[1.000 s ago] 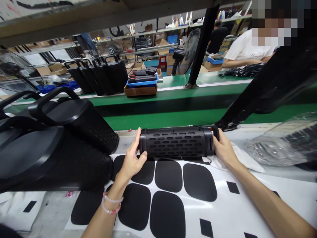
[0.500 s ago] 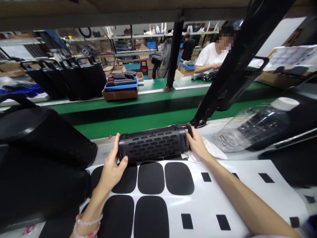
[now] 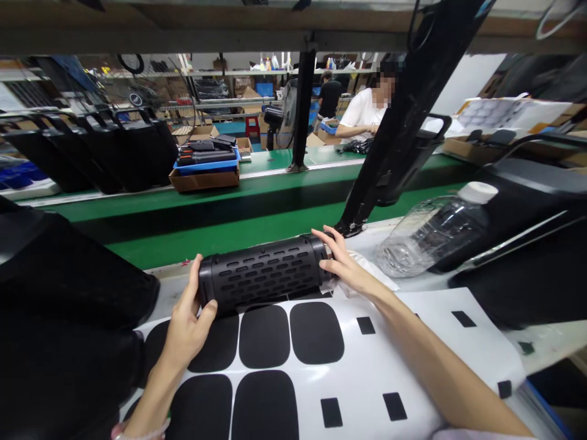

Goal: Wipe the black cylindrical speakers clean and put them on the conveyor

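Note:
A black, long rounded speaker (image 3: 266,269) with rows of slots lies lengthwise at the back edge of a white sheet. My left hand (image 3: 190,318) holds its left end, thumb on the near side and fingers round the end. At its right end, my right hand (image 3: 342,263) has the thumb on the front and fingers reaching over the top. Beneath and in front of the speaker, the white sheet (image 3: 348,373) carries large rounded black pads (image 3: 316,333) and small black rectangles (image 3: 365,326). Crumpled white material (image 3: 367,272) lies beside my right hand.
Large black cases (image 3: 68,263) crowd the left side. A clear plastic bottle (image 3: 426,235) leans on the right near another black case (image 3: 541,238). A slanted black post (image 3: 376,146) rises behind. Across the green conveyor (image 3: 257,211), a box of parts (image 3: 206,171) stands and a co-worker (image 3: 364,113) sits.
The view has shifted right, so things appear farther left. My right hand's fingers have spread and now lie over the speaker's right end. My left hand keeps its hold.

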Tool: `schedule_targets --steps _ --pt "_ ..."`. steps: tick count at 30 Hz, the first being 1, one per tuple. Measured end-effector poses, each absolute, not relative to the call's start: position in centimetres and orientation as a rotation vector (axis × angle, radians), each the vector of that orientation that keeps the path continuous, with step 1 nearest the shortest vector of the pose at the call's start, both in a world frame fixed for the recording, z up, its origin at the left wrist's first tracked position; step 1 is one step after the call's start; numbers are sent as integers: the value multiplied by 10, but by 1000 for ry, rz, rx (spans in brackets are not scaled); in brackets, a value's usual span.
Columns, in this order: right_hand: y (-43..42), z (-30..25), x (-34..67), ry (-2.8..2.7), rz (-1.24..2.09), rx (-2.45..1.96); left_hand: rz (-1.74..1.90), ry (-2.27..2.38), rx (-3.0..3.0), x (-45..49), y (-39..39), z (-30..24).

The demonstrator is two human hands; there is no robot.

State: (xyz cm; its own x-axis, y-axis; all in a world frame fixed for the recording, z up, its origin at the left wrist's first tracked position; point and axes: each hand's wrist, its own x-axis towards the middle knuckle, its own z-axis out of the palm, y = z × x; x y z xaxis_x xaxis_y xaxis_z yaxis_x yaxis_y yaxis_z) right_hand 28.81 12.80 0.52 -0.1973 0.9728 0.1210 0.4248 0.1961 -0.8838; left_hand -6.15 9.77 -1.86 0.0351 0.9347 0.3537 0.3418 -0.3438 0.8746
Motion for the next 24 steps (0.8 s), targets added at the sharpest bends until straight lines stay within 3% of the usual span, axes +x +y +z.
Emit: schedule_targets --steps 18,24 --pt "124 12 282 -1577 1059 -1315 1299 1316 1798 -62 97 -18" --pt "128 8 277 -1145 1093 -1263 1443 1189 1390 -57 104 -21"
